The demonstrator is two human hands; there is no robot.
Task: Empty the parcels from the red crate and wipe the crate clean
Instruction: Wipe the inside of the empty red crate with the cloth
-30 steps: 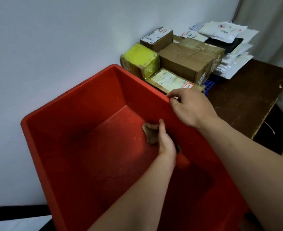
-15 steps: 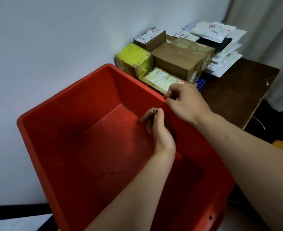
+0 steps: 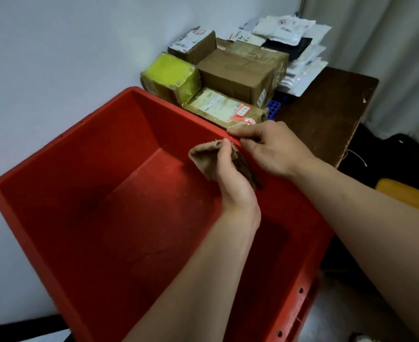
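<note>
Beside the table (image 3: 326,119), left hand (image 3: 233,183) grips cloth (image 3: 201,154), now up at crate (image 3: 183,113) rim right hand (image 3: 275,149) pinches.

left hand (image 3: 233,186) holds cloth (image 3: 203,154), right hand (image 3: 275,150) grips crate (image 3: 62,141)

My crate (image 3: 67,169) is plain red all over, its floor dulled by pale, dusty scuffs. The rag (image 3: 203,154) I hold is tan, with a darker brown on its hanging side. One parcel (image 3: 171,72) is wrapped in bright yellow-green. The big box (image 3: 238,70) is cardboard brown, and the flat packet (image 3: 223,107) carries a white label with red stickers. The mailers (image 3: 284,28) are white and the pouch (image 3: 292,46) is black. The table (image 3: 326,107) is dark brown and the rack (image 3: 273,107) is blue.
</note>
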